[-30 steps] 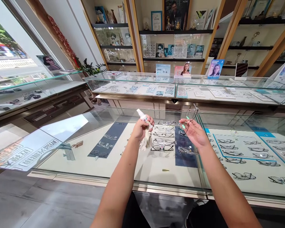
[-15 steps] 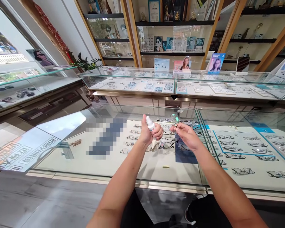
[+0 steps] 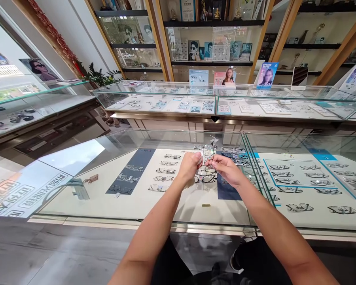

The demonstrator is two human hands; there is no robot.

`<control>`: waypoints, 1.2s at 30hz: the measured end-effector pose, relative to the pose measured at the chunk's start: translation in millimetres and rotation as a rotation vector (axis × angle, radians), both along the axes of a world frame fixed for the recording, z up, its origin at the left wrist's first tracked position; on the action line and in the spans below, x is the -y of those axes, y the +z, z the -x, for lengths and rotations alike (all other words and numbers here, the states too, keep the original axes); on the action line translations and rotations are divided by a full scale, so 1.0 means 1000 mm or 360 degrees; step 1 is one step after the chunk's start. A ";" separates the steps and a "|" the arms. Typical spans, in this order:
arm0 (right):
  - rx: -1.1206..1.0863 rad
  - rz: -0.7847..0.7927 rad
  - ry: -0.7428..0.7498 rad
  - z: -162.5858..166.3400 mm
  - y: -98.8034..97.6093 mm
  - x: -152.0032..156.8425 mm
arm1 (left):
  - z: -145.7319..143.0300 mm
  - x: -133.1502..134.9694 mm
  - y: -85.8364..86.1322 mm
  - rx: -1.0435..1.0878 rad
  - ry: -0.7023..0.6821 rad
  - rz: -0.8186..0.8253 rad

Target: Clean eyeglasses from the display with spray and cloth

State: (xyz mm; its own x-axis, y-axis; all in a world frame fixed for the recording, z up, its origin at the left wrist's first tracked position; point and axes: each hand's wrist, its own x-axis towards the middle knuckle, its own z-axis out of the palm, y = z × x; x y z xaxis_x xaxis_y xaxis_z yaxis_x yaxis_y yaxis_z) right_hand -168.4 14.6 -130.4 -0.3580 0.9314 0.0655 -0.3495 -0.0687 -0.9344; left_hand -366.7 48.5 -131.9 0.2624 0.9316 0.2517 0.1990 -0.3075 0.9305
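Above the glass table [image 3: 106, 198], a pair of glasses [image 3: 208, 152] held up between both hands, left hand [image 3: 190, 168] closed on a cloth against one lens, right hand [image 3: 227, 169] pinching the frame, rows of glasses [image 3: 166, 172] displayed beneath the glass.

Glass display counter [image 3: 112, 158]; rows of eyeglass frames [image 3: 166, 170] inside.

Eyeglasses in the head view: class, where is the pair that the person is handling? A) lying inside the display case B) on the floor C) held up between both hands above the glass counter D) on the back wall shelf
C: the eyeglasses sit pinched between the left hand and the right hand, above the glass counter.
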 end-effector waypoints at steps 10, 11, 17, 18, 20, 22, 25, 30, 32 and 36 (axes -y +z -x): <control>-0.0382 0.0143 -0.0159 -0.009 0.001 -0.008 | 0.000 0.003 0.007 -0.0236 -0.0191 -0.0016; -0.0400 0.0139 -0.0166 -0.009 0.001 -0.009 | -0.001 0.005 0.007 -0.0269 -0.0200 -0.0020; -0.0448 0.0145 -0.0155 -0.010 0.000 -0.009 | -0.001 0.002 0.001 -0.0360 -0.0144 -0.0054; -0.0456 0.0154 -0.0159 -0.011 0.001 -0.009 | 0.003 -0.003 0.001 -0.0344 -0.0098 -0.0063; -0.0468 0.0165 -0.0170 -0.013 0.002 -0.009 | 0.014 -0.015 0.001 -0.0308 0.0041 -0.0101; -0.0474 0.0165 -0.0181 -0.015 0.003 -0.010 | 0.029 -0.030 0.001 -0.0285 0.0242 -0.0151; -0.0475 0.0167 -0.0192 -0.019 0.003 -0.012 | 0.053 -0.049 0.001 -0.0301 0.0612 -0.0207; -0.0468 0.0144 -0.0205 -0.022 0.003 -0.013 | 0.087 -0.064 -0.007 -0.0496 0.1058 -0.0169; -0.0474 0.0145 -0.0207 -0.023 0.003 -0.013 | 0.093 -0.067 -0.014 -0.0578 0.1101 -0.0090; -0.0443 0.0140 -0.0229 -0.022 0.002 -0.014 | 0.090 -0.073 -0.031 -0.0726 0.1000 0.0035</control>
State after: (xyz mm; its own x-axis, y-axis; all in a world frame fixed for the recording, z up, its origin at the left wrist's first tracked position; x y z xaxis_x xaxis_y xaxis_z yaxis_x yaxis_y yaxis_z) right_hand -146.3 28.5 -128.3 -0.2020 0.9776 0.0593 -0.6025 -0.0763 -0.7944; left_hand -456.9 121.7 -162.5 -0.2433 0.9434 0.2255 0.6946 0.0072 0.7194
